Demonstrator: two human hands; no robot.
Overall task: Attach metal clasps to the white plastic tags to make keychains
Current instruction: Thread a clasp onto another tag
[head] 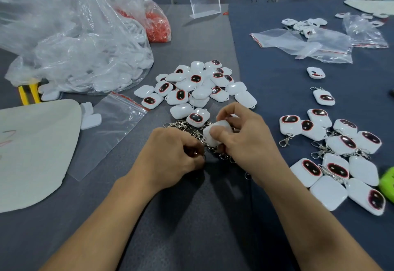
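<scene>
"Head view: what has the right hand (241, 138) got?"

"A white plastic tag (216, 135), plain side up. The thumb lies on top and the fingers curl round behind it."

"And the left hand (174, 155)?"

"Just beside that grip, close to the tag's lower edge. Its fingertips are curled in and pinch a small metal clasp (195, 153). The clasp is mostly hidden, and only a glint shows."

"Where are the spare clasps?"

"Loose clasps (181, 124) lie on the grey table (191, 217), under and just beyond both hands."

"More tags?"

"A pile of tags (196, 85) sits just beyond the grip, some showing a dark, red-ringed window. Finished keychains (332, 153), tags with clasps on them, lie well to the right of it. Far to the left and beyond is a big clear bag (74, 53) of white pieces. A flat zip bag (115, 125) lies nearer the left hand. Whether the pinched clasp touches the held tag, I cannot tell."
</scene>
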